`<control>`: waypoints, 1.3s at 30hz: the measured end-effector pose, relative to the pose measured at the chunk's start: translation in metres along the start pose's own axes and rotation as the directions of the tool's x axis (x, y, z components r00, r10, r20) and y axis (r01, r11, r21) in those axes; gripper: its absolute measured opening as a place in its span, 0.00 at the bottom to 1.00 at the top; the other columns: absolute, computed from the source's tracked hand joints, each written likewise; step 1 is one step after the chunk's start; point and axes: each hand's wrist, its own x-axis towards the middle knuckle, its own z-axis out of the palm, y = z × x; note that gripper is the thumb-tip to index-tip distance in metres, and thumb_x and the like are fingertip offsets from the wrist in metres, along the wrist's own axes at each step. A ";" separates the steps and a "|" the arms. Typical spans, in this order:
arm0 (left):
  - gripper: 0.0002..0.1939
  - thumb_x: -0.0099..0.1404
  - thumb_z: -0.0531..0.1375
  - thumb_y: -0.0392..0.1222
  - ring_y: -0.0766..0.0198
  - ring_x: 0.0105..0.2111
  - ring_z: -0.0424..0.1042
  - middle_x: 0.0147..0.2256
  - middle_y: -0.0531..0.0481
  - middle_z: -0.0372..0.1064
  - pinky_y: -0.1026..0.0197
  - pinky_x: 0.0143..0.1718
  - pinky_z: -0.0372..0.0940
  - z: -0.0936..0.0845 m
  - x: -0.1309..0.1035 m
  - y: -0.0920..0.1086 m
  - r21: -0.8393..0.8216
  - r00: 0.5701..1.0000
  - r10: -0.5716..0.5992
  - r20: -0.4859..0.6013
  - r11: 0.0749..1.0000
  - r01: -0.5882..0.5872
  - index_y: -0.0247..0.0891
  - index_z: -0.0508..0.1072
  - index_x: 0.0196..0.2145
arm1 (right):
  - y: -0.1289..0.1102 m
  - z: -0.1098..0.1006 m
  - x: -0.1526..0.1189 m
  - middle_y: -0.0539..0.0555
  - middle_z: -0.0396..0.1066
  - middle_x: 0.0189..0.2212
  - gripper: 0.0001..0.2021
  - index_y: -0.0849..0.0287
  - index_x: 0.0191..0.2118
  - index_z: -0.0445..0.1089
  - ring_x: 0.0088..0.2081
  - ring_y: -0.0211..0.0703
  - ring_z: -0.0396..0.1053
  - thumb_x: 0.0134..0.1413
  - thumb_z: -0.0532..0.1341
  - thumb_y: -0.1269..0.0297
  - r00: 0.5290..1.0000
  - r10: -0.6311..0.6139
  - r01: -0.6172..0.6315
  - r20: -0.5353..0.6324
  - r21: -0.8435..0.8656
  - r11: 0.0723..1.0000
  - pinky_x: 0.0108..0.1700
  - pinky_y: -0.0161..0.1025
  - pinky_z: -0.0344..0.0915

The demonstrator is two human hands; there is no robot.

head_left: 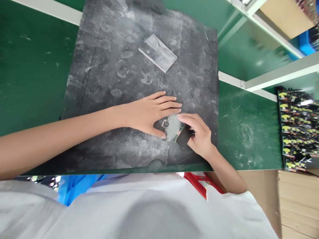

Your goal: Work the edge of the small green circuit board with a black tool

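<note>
A small circuit board [172, 128] with a grey face, a round dark spot and green edges lies on the black mat [107, 69] near its front. My left hand [152, 113] rests flat with its fingers spread, the thumb against the board's lower left edge and the fingers beyond its upper edge. On the other side, my right hand [200, 134] is curled, its index fingertip at the board's upper right edge. A dark flat piece [183, 136] shows between the right thumb and the board. The inside of the right hand's grip is partly hidden.
A clear flat packet [159, 53] lies farther back on the mat. Green tabletop [239, 129] surrounds it. At the right stand rows of boards with yellow parts [299, 129] and white frame bars [281, 74]. A blue bin [77, 186] and cardboard [297, 202] are below the table edge.
</note>
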 end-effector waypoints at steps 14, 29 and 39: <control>0.44 0.62 0.57 0.64 0.50 0.69 0.43 0.68 0.43 0.50 0.48 0.69 0.31 -0.003 0.001 0.002 0.004 0.999 -0.024 0.033 1.000 0.024 0.35 0.55 0.67 | -0.013 -0.009 0.002 0.52 0.73 0.33 0.03 0.56 0.37 0.69 0.35 0.40 0.73 0.60 0.63 0.65 0.988 0.143 -0.156 0.061 0.408 0.900 0.33 0.36 0.69; 0.43 0.62 0.56 0.65 0.53 0.70 0.41 0.68 0.45 0.48 0.50 0.69 0.29 -0.003 0.000 0.001 -0.007 0.998 -0.028 0.049 1.000 0.028 0.37 0.54 0.67 | -0.017 -0.008 0.008 0.54 0.75 0.37 0.04 0.56 0.37 0.65 0.38 0.38 0.74 0.63 0.61 0.64 0.946 0.053 -0.209 0.319 0.477 0.853 0.38 0.36 0.70; 0.44 0.62 0.57 0.65 0.52 0.69 0.42 0.68 0.44 0.49 0.49 0.69 0.30 -0.003 0.000 0.001 -0.003 0.999 -0.030 0.045 1.000 0.030 0.36 0.55 0.67 | -0.017 -0.009 0.001 0.49 0.76 0.32 0.02 0.54 0.38 0.67 0.27 0.36 0.73 0.62 0.61 0.68 0.975 0.214 -0.210 -0.057 0.071 0.975 0.30 0.33 0.70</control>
